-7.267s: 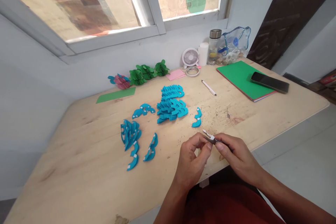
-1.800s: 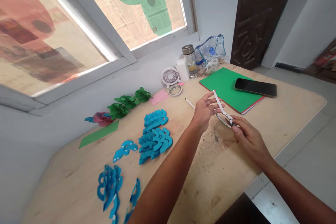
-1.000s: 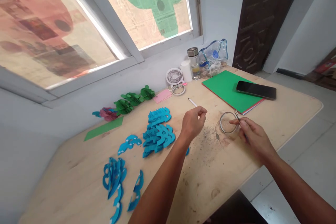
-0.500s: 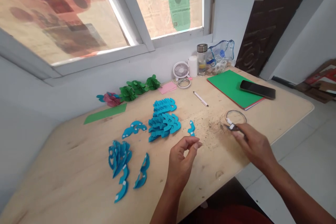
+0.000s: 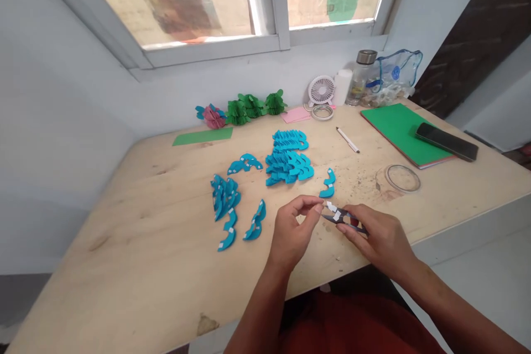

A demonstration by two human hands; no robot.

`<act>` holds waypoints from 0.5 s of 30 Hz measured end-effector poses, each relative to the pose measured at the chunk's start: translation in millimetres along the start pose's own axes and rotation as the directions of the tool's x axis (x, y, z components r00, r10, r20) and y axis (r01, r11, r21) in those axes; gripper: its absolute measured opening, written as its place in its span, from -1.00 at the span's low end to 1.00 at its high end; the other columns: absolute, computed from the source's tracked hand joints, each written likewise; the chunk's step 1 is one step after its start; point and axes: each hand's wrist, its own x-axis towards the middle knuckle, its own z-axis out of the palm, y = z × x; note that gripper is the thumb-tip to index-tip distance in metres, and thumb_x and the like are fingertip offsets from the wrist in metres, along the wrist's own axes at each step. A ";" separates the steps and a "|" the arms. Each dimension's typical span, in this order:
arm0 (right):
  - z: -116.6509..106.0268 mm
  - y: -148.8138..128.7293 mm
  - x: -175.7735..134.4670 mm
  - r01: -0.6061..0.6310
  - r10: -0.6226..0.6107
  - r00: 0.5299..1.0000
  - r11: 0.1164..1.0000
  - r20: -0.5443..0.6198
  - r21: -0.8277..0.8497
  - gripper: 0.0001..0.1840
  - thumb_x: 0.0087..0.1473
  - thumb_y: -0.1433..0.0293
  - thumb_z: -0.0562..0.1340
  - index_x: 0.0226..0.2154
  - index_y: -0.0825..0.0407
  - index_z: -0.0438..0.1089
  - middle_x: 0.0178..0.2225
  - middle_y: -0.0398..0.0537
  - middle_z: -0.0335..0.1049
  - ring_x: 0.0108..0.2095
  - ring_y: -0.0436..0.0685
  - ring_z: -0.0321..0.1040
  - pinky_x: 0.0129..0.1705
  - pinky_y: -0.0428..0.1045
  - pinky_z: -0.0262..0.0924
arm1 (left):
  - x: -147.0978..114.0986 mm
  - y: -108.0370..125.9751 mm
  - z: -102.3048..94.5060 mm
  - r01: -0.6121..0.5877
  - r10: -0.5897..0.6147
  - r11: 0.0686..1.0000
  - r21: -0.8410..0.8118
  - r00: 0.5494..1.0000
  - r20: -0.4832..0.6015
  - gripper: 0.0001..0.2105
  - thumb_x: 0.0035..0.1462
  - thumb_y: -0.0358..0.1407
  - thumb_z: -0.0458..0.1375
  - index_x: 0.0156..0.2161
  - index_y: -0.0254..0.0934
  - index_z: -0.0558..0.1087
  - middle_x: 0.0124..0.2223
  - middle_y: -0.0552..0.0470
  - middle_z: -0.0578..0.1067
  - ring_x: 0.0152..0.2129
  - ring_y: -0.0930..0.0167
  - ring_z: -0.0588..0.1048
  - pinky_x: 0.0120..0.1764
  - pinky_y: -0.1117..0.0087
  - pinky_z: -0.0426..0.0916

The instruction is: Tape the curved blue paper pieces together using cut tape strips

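My right hand (image 5: 379, 235) is closed around dark thread snips (image 5: 345, 218), whose blades carry small white bits of tape (image 5: 332, 207). At the blade tips, the thumb and finger of my left hand (image 5: 293, 227) are pinched together; what lies between them is too small to make out. A scalloped blue paper piece (image 5: 327, 191) with white tape patches lies just beyond the fingertips. Left of my hands are more taped blue paper pieces (image 5: 254, 222) and a fanned blue cluster (image 5: 224, 197). Stacked folded blue paper (image 5: 289, 166) sits farther back.
A tape roll (image 5: 403, 178) lies on the right of the wooden table (image 5: 136, 265). Behind it are a phone (image 5: 446, 141) on green sheets (image 5: 398, 127) and a pen (image 5: 347, 140). Green paper flowers (image 5: 253, 108), a small fan (image 5: 321, 90) and a glass bottle (image 5: 362, 80) line the wall.
My right hand has brought the snips from the tape roll leftward to my left fingertips. The roll now lies apart from my hand. The camera view has turned left.
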 end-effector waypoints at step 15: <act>-0.5 12.6 -10.6 0.001 -0.001 0.990 1.000 0.139 -0.001 -0.73 0.23 0.22 0.08 -0.21 0.05 0.37 -0.41 -0.06 0.47 -0.43 0.07 0.43 -0.40 -0.08 0.18 | 5.9 -1.7 10.7 0.024 -0.019 0.998 0.060 0.996 -0.084 -0.89 -0.01 -0.32 0.19 -0.50 -0.29 0.50 -0.50 0.07 0.50 -0.48 0.42 0.43 -0.31 0.40 0.30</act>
